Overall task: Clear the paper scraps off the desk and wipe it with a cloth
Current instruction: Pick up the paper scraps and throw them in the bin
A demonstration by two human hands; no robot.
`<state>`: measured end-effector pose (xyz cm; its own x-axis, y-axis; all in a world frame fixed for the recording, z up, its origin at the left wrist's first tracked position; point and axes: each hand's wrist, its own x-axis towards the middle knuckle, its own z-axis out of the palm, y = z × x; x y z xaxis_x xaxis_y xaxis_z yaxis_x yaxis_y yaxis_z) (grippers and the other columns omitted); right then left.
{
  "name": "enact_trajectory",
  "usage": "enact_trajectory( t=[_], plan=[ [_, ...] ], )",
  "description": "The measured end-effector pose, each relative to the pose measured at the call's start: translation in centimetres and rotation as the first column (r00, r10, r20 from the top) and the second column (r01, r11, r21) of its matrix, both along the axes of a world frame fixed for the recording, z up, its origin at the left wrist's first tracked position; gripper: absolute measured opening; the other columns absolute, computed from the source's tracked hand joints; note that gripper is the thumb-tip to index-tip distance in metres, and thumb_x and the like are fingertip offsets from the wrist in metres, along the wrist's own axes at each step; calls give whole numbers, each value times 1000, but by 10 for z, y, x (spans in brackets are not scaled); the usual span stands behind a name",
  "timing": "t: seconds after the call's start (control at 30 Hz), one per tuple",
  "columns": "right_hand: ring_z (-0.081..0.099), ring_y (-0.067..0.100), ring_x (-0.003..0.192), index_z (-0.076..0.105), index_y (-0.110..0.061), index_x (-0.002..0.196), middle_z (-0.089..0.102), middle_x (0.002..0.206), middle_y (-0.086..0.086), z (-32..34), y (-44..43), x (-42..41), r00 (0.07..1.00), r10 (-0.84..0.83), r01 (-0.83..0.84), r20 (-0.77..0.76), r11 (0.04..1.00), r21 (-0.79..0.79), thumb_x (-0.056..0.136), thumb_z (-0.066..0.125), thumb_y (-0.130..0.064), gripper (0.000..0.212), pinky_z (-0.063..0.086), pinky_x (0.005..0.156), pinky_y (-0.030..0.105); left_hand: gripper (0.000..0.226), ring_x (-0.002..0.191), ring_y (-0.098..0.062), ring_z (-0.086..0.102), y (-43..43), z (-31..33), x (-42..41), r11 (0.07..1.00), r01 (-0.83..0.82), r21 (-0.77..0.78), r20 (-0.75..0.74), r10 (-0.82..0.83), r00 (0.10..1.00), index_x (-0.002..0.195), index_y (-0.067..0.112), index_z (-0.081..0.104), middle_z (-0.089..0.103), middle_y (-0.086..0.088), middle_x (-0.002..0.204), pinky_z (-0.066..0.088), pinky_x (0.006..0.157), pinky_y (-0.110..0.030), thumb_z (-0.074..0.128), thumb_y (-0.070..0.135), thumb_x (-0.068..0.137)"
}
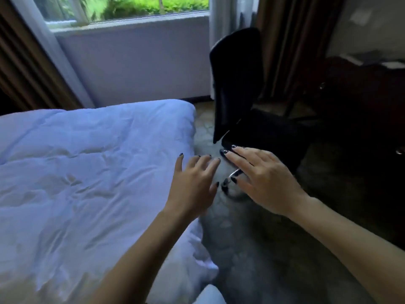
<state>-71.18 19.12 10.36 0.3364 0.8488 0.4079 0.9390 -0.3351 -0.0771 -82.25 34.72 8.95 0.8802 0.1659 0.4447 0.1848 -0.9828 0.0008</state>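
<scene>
Item, nearest: two bare forearms reaching forward from the lower edge of the view. Left hand [192, 183]: fingers spread and relaxed, dark nails, holding nothing, above the right-hand edge of the bed. Right hand [260, 174]: palm down, fingers straight and close together, holding nothing, just in front of the chair's seat; the two hands are near each other but apart. Bed [76, 172]: white, rumpled duvet, filling the left half. Floor [241, 249]: pale, patterned and blurred, between bed and chair. Chair [236, 84]: black office type, back tilted, a chrome part of its base showing between the hands. Desk [361, 91]: dark wood, at the far right beyond the chair, well apart from both hands. Paper pieces [363, 57]: pale and flat on the desk's top, too blurred to count. Farthest: brown curtains [285, 51] and a window [131, 7] with greenery outside.
</scene>
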Motion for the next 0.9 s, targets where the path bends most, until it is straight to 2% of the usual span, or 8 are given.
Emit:
enact_trajectory(
  t=[0.07,0.17,0.33,0.4,0.53,0.73,0.9],
  plan=[
    [56,23,116,48,-14,134,56,131,9,2,-38,32,993,-116,116,-18,993,10,88,43,-35,51,46,98,39,47,98,-27,65,-21,3,45,992,123,14,-4,-123,992,113,15,64,67,-5,109,42,93,-56,70,31,69],
    [53,21,119,48,-15,135,53,134,6,-4,-85,75,954,-294,295,-62,955,22,87,43,-35,52,44,100,38,51,102,-27,64,-43,0,113,960,276,41,-26,-275,961,116,16,63,67,-4,112,43,93,-56,76,30,68],
    [54,20,118,49,-16,133,54,132,5,-21,-129,150,862,-501,502,-73,865,-5,88,40,-38,51,44,98,36,54,102,-25,64,-64,-14,234,895,443,45,-59,-440,896,115,18,65,67,-1,111,44,93,-52,80,33,65],
    [55,20,117,51,-16,131,56,131,5,-27,-135,187,833,-550,551,-54,835,-11,88,42,-37,49,45,96,36,57,103,-24,63,-69,-17,284,873,487,22,-55,-485,873,116,19,64,67,-1,112,44,93,-52,81,32,64],
    [57,21,116,51,-16,131,57,130,6,-28,-132,265,763,-642,644,-77,765,-7,85,64,-27,49,45,94,36,56,107,-25,62,-65,-9,375,821,570,-13,-60,-570,819,120,18,62,66,-2,115,43,94,-52,77,31,68],
    [55,18,118,51,-17,131,55,132,3,-17,-126,357,652,-748,755,-126,656,16,86,53,-32,48,38,96,29,51,106,-26,61,-58,0,495,734,678,-24,-134,-675,726,119,18,61,65,-2,115,46,93,-51,69,31,71],
    [56,18,115,54,-16,129,57,129,2,-27,-150,410,576,-800,812,-171,584,5,88,43,-35,47,42,95,30,46,103,-24,62,-90,-13,566,676,733,-77,-183,-732,656,116,17,63,65,-1,113,47,91,-47,58,32,73]
  ],
)
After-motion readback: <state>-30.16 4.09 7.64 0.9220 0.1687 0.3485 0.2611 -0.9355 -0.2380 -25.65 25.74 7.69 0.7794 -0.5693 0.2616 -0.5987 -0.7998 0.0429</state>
